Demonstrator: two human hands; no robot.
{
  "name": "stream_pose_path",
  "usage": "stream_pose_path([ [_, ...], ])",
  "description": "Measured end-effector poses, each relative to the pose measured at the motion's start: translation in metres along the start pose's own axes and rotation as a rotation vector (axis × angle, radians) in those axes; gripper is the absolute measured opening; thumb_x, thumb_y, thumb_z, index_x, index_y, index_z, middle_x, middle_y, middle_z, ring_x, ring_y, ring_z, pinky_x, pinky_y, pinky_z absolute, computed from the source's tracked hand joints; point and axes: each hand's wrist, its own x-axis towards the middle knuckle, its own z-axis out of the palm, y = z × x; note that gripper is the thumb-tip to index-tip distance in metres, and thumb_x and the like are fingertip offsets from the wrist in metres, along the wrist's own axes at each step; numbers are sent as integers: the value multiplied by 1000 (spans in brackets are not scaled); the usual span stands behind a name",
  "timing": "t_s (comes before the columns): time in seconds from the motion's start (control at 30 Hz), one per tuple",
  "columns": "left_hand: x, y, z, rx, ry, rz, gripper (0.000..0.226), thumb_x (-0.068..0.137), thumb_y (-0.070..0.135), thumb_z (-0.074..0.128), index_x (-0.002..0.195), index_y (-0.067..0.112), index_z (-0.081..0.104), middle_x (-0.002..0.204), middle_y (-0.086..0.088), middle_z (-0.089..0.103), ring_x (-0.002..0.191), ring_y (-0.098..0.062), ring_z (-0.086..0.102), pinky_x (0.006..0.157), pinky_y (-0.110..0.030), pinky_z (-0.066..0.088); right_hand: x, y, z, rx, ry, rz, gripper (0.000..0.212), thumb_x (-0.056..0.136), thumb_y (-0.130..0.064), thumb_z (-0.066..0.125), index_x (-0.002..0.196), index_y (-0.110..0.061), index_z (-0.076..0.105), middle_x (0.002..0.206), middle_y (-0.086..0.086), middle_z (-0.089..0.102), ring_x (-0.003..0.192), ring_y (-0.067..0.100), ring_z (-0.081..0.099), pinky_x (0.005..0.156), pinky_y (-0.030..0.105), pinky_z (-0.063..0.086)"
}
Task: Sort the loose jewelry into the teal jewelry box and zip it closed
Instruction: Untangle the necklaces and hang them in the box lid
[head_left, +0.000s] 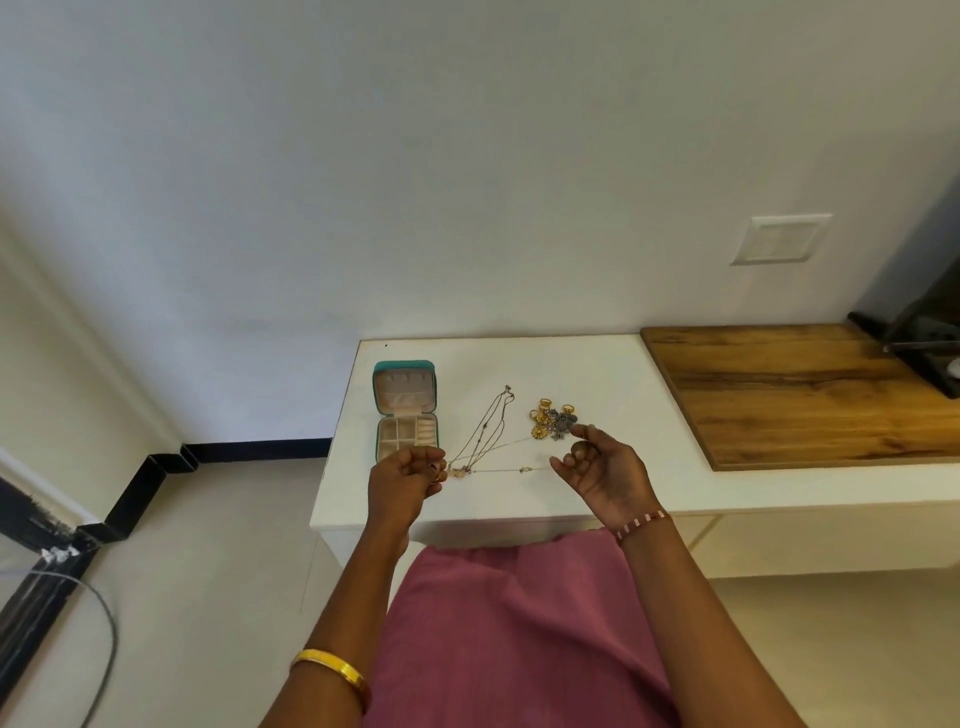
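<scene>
The teal jewelry box (405, 410) sits on the left side of the white table (597, 374). Its lid is up, and the little pockets inside look bare, as far as I can see. So I think the sorting has hardly begun, and the zipping comes last.

Just below the box is the left hand (402, 480). Its fingers are curled in, and there may be a small gold thing at the fingertips — I cannot tell if the hand holds it.

Next come the thin chains (488, 436), lying loose on the table between the two hands. Behind them is a small heap of gold and grey pieces (553, 421).

The right hand (605, 467) is last. Its palm is up and its fingers are loosely bent — near the heap, maybe just touching it. It grips nothing I can see.
</scene>
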Motion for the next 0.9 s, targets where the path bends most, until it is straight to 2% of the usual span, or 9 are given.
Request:
stream_pose_path([
  [0.13, 9, -11, 4, -57, 6, -51, 15, 84, -7, 56, 93, 3, 63, 78, -5, 65, 73, -18, 63, 59, -14, 54, 17, -2, 6, -132, 37, -43, 21, 92, -8, 44, 85, -5, 63, 47, -1, 48, 42, 10, 47, 50, 24, 51],
  [0.33, 27, -31, 15, -125, 39, -151, 14, 83, -5, 57, 92, 5, 62, 81, -6, 66, 76, -19, 64, 62, -16, 54, 51, -7, 10, -297, 64, -52, 14, 90, -3, 50, 93, -5, 63, 53, -6, 60, 51, 9, 48, 49, 23, 48],
  [0.43, 41, -45, 22, -136, 62, -190, 14, 82, -5, 59, 87, 8, 63, 81, -7, 67, 76, -20, 65, 61, -15, 55, 74, -7, 14, -364, 83, -52, 13, 88, -2, 53, 85, -7, 64, 54, -5, 62, 47, 7, 51, 49, 21, 47],
  [0.5, 48, -52, 28, -131, 76, -195, 17, 82, -4, 60, 81, 13, 63, 81, -7, 67, 77, -21, 65, 62, -16, 56, 90, -8, 16, -412, 98, -62, 13, 87, -1, 54, 83, -7, 64, 61, 0, 63, 46, 7, 52, 46, 20, 46],
  [0.57, 58, -58, 35, -135, 87, -187, 19, 81, -5, 61, 79, 13, 63, 80, -7, 67, 76, -20, 65, 63, -16, 56, 110, -9, 19, -481, 119, -75, 14, 87, 0, 54, 81, -6, 65, 68, 7, 60, 53, 15, 51, 43, 19, 44],
  [0.63, 66, -64, 41, -141, 105, -180, 19, 80, -6, 62, 79, 13, 64, 79, -7, 67, 76, -19, 65, 64, -16, 56, 129, -9, 21, -581, 141, -88, 15, 87, -1, 55, 78, -8, 65, 67, 10, 56, 56, 21, 48, 42, 19, 41],
  [0.73, 80, -74, 52, -129, 138, -174, 20, 78, -7, 63, 78, 14, 64, 78, -8, 67, 75, -19, 65, 64, -17, 56, 160, -9, 26, -747, 159, -106, 15, 87, -2, 56, 75, -7, 65, 61, 8, 53, 46, 14, 47, 44, 19, 39],
  [0.8, 86, -79, 57, -115, 164, -178, 20, 79, -6, 63, 78, 14, 64, 79, -7, 66, 73, -18, 64, 61, -16, 56, 177, -8, 28, -855, 136, -115, 11, 87, -2, 56, 82, 1, 65, 59, 8, 53, 36, 7, 44, 39, 16, 38],
  [0.9, 92, -87, 65, -93, 191, -183, 21, 80, -5, 62, 79, 16, 62, 80, -4, 65, 72, -16, 64, 56, -14, 54, 207, -2, 28, -1001, 81, -149, 15, 86, -3, 58, 91, 9, 64, 60, 9, 55, 31, 3, 43, 36, 16, 40],
])
